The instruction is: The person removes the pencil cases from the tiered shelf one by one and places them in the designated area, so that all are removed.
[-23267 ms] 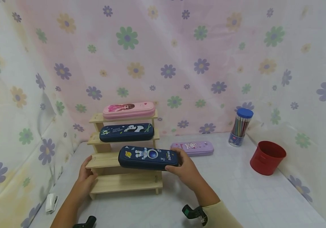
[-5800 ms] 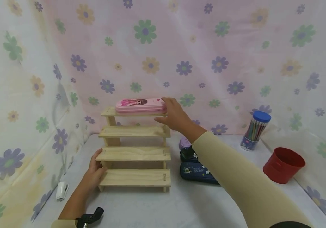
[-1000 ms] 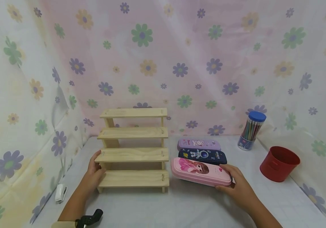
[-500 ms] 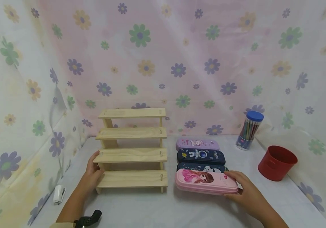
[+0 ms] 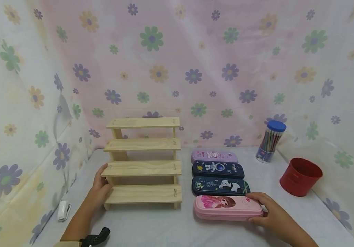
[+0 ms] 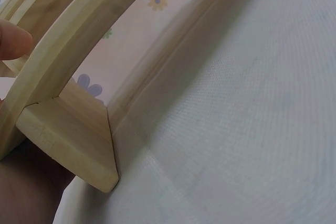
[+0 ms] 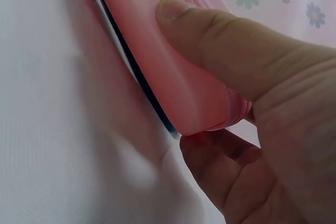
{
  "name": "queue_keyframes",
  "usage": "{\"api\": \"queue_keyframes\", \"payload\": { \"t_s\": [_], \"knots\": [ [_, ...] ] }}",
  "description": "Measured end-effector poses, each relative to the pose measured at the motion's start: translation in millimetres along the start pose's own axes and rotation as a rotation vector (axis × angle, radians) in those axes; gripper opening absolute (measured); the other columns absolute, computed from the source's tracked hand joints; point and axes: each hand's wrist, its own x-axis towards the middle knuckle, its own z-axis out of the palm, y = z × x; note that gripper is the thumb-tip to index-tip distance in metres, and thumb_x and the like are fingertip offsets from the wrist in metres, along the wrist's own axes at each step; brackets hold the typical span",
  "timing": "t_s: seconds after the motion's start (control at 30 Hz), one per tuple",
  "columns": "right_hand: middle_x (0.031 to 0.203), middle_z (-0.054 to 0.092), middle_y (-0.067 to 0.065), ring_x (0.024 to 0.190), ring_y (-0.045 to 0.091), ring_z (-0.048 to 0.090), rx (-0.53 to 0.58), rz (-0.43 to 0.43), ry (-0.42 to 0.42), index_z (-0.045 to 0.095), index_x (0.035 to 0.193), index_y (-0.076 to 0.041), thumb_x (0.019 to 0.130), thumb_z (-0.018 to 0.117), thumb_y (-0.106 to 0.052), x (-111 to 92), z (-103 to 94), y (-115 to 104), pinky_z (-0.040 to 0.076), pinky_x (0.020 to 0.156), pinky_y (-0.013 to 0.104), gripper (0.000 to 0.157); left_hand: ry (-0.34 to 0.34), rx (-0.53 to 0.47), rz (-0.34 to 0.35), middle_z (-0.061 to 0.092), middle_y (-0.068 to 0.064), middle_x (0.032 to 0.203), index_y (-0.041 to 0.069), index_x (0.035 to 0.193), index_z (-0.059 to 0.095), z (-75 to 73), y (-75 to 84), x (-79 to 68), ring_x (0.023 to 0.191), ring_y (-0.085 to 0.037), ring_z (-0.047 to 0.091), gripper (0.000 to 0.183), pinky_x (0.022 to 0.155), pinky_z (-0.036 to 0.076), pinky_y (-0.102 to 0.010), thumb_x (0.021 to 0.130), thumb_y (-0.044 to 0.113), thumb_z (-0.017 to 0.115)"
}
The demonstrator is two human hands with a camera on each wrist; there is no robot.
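A pink pencil case [image 5: 226,208] with a doll picture is at the front of a row right of the rack. My right hand [image 5: 272,214] pinches its right end; in the right wrist view the thumb [image 7: 210,40] lies along its zipped side and the fingers are under its corner. Behind it lie a dark panda pencil case [image 5: 221,185], a navy astronaut pencil case [image 5: 218,169] and a purple pencil case [image 5: 214,156]. My left hand [image 5: 101,188] grips the left side of the tiered wooden rack [image 5: 144,168], whose leg [image 6: 73,140] shows in the left wrist view.
A clear tub of pencils [image 5: 270,142] with a blue lid stands at the back right, a red bucket [image 5: 301,176] in front of it. A white stapler [image 5: 64,210] lies at the left edge. Flowered cloth [image 5: 170,68] surrounds the white table [image 5: 152,226].
All the pencil cases formerly on the rack are now off it, to its right. In the last second my right hand brought the pink case forward and down, uncovering the panda case. Left hand stays put.
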Motion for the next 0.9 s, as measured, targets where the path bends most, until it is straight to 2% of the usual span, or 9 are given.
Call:
{"api": "queue_keyframes", "payload": {
  "t_s": [0.07, 0.1, 0.2, 0.23, 0.3, 0.47, 0.53, 0.67, 0.9],
  "knots": [
    [0.154, 0.05, 0.017, 0.14, 0.047, 0.048, 0.005, 0.002, -0.001, 0.053, 0.15, -0.014, 0.068, 0.092, -0.055, 1, 1.1, 2, 0.05, 0.103, 0.06, 0.1, -0.005, -0.019, 0.016, 0.005, -0.023, 0.174, 0.021, 0.168, -0.005, -0.4, -0.3, -0.2, 0.158, -0.049, 0.012, 0.086, 0.101, 0.034, -0.009, 0.101, -0.007, 0.041],
    [0.155, 0.049, 0.017, 0.141, 0.047, 0.047, 0.006, 0.002, 0.0, 0.052, 0.151, -0.015, 0.068, 0.092, -0.054, 1, 1.8, 2, 0.049, 0.103, 0.061, 0.1, 0.001, -0.006, 0.009, 0.008, -0.025, 0.173, 0.022, 0.168, -0.005, -0.5, 0.1, -0.8, 0.158, -0.049, 0.014, 0.086, 0.1, 0.034, -0.009, 0.101, -0.006, 0.042],
    [0.157, 0.047, 0.018, 0.142, 0.048, 0.045, 0.009, 0.006, 0.004, 0.051, 0.152, -0.015, 0.068, 0.092, -0.053, 3, 4.2, 4, 0.047, 0.104, 0.062, 0.1, 0.012, 0.022, -0.015, 0.009, -0.026, 0.173, 0.026, 0.168, -0.005, -0.5, 1.9, -2.7, 0.158, -0.048, 0.015, 0.088, 0.114, 0.033, -0.027, 0.101, -0.005, 0.043],
    [0.157, 0.046, 0.018, 0.143, 0.049, 0.044, 0.009, 0.01, 0.006, 0.051, 0.152, -0.015, 0.069, 0.092, -0.052, 3, 4.9, 4, 0.046, 0.105, 0.062, 0.1, 0.016, 0.034, -0.023, 0.01, -0.026, 0.172, 0.027, 0.168, -0.005, -0.4, 2.4, -3.2, 0.158, -0.048, 0.015, 0.088, 0.117, 0.031, -0.035, 0.101, -0.004, 0.043],
    [0.158, 0.045, 0.019, 0.143, 0.049, 0.043, 0.011, 0.02, 0.01, 0.05, 0.153, -0.015, 0.069, 0.092, -0.052, 4, 6.1, 4, 0.046, 0.105, 0.062, 0.101, 0.023, 0.067, -0.045, 0.011, -0.025, 0.172, 0.03, 0.167, -0.005, 0.1, 3.1, -4.4, 0.158, -0.047, 0.015, 0.088, 0.118, 0.028, -0.042, 0.102, -0.002, 0.044],
    [0.159, 0.043, 0.021, 0.144, 0.05, 0.041, 0.022, 0.033, 0.012, 0.045, 0.155, -0.013, 0.07, 0.092, -0.05, 5, 7.2, 4, 0.046, 0.105, 0.062, 0.105, 0.021, 0.06, -0.053, 0.011, -0.025, 0.173, 0.03, 0.167, -0.005, 1.8, 3.0, -5.2, 0.158, -0.046, 0.016, 0.088, 0.112, 0.031, -0.03, 0.102, -0.003, 0.043],
    [0.159, 0.042, 0.022, 0.144, 0.05, 0.042, 0.024, 0.027, 0.01, 0.044, 0.156, -0.012, 0.07, 0.092, -0.05, 5, 7.9, 4, 0.045, 0.106, 0.063, 0.106, 0.02, 0.048, -0.059, 0.009, -0.025, 0.173, 0.03, 0.167, -0.007, 2.4, 3.1, -5.6, 0.158, -0.046, 0.015, 0.089, 0.115, 0.03, -0.035, 0.101, -0.004, 0.043],
    [0.16, 0.042, 0.022, 0.144, 0.05, 0.042, 0.011, 0.028, 0.009, 0.043, 0.156, -0.012, 0.069, 0.092, -0.051, 6, 9.8, 6, 0.043, 0.108, 0.064, 0.107, 0.016, 0.033, -0.07, 0.007, -0.025, 0.173, 0.031, 0.167, -0.009, 2.4, 3.1, -5.4, 0.159, -0.046, 0.013, 0.09, 0.122, 0.02, -0.059, 0.102, -0.004, 0.042],
    [0.161, 0.041, 0.021, 0.143, 0.048, 0.042, -0.025, 0.071, 0.004, 0.042, 0.157, -0.015, 0.068, 0.093, -0.05, 10, 12.4, 7, 0.043, 0.107, 0.067, 0.109, 0.008, 0.041, -0.057, 0.008, -0.029, 0.171, 0.03, 0.167, -0.008, 1.0, 4.2, -3.9, 0.158, -0.049, 0.015, 0.088, 0.121, 0.02, -0.064, 0.103, -0.001, 0.043]
  ]
}}
